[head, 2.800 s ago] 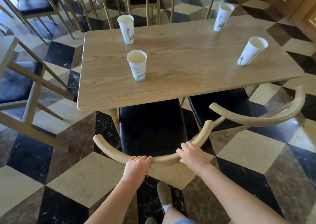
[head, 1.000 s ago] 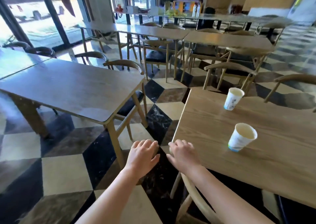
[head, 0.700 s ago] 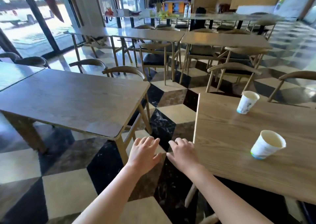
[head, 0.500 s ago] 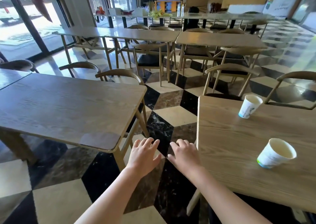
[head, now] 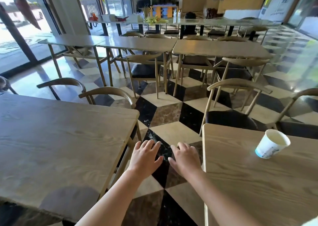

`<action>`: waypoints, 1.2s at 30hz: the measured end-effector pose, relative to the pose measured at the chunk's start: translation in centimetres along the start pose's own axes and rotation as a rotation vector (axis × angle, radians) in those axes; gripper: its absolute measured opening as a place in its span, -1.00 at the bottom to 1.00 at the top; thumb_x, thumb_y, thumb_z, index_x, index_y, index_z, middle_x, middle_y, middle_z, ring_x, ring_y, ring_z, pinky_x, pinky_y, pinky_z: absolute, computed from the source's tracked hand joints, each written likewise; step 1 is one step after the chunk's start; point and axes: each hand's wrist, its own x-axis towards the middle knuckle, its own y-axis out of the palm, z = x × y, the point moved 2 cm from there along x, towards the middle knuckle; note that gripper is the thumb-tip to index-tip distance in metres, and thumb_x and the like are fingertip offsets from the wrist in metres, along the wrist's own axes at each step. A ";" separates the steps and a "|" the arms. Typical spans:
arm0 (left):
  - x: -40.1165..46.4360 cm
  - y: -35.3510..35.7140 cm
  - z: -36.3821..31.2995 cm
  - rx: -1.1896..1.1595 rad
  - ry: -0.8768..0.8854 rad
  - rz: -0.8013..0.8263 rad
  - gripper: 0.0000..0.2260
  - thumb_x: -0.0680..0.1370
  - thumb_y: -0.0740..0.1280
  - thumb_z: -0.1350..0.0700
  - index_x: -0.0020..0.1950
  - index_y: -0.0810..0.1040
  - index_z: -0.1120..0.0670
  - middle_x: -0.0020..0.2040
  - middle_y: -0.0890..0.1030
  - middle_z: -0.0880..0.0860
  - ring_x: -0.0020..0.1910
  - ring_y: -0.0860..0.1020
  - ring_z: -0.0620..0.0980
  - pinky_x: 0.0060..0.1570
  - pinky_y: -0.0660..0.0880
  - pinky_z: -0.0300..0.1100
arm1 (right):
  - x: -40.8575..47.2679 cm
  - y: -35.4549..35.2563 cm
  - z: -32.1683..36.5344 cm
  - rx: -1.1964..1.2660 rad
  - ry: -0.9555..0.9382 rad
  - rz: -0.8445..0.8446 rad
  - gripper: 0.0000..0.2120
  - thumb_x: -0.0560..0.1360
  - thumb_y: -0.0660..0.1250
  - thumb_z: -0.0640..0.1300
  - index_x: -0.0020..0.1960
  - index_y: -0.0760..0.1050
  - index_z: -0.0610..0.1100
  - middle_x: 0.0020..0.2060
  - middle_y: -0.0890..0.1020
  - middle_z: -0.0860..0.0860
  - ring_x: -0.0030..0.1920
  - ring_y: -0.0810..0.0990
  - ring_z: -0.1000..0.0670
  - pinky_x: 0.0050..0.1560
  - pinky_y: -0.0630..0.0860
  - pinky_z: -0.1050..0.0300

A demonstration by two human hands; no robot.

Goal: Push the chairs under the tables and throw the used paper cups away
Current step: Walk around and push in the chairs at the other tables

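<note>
Both hands are out in front, palms down, and they're holding nothing at all. The left hand (head: 146, 158) has its fingers (head: 149, 144) spread loose and flat; the right hand (head: 186, 158) matches it, fingers (head: 183, 145) relaxed and a touch curled at the tips. They hang side by side over the checkered floor (head: 165, 115), in the aisle between two tables, touching neither.

At nine o'clock from the hands sits the left table (head: 56, 144), its corner just beside the left hand. At three o'clock is the right table (head: 254, 182), its edge just beside the right wrist. On that table, out at two o'clock, stands a paper cup (head: 271, 144), white with a blue band at the base, upright, near the far edge, well apart from the right hand.

Beyond that table, at one o'clock, a chair (head: 237, 88) with a dark seat stands partly tucked in; a second chair (head: 304, 94) shows at the right edge. At eleven o'clock, two curved chair backs (head: 106, 91) rise behind the left table. Further off at twelve o'clock, a row of tables (head: 137, 43) with more chairs.
</note>
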 end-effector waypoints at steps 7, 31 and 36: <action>9.7 3.1 2.9 -0.007 0.009 0.061 -0.49 0.52 0.18 -0.18 0.41 0.31 0.02 0.34 0.43 0.05 0.33 0.34 0.02 0.33 0.18 0.02 | 8.8 1.3 -3.9 0.011 0.046 0.032 -0.61 0.55 0.17 0.09 0.30 0.37 -0.06 0.18 0.50 -0.06 0.18 0.43 -0.07 0.17 0.35 0.01; 50.3 12.0 12.5 -0.086 0.255 0.119 -0.57 0.48 0.25 -0.13 0.27 0.45 0.05 0.12 0.57 0.07 0.14 0.51 0.07 0.15 0.36 0.00 | 45.6 1.4 -18.6 0.024 0.321 0.028 -0.66 0.54 0.18 0.08 0.22 0.40 -0.08 0.14 0.51 -0.07 0.15 0.44 -0.11 0.11 0.34 -0.01; 61.5 13.8 12.3 -0.083 0.271 0.122 -0.61 0.47 0.30 -0.09 0.23 0.48 0.07 0.10 0.59 0.08 0.11 0.53 0.08 0.12 0.41 -0.01 | 54.8 1.2 -25.2 0.030 0.324 0.018 -0.66 0.54 0.17 0.08 0.20 0.41 -0.10 0.12 0.52 -0.08 0.15 0.45 -0.12 0.10 0.36 -0.01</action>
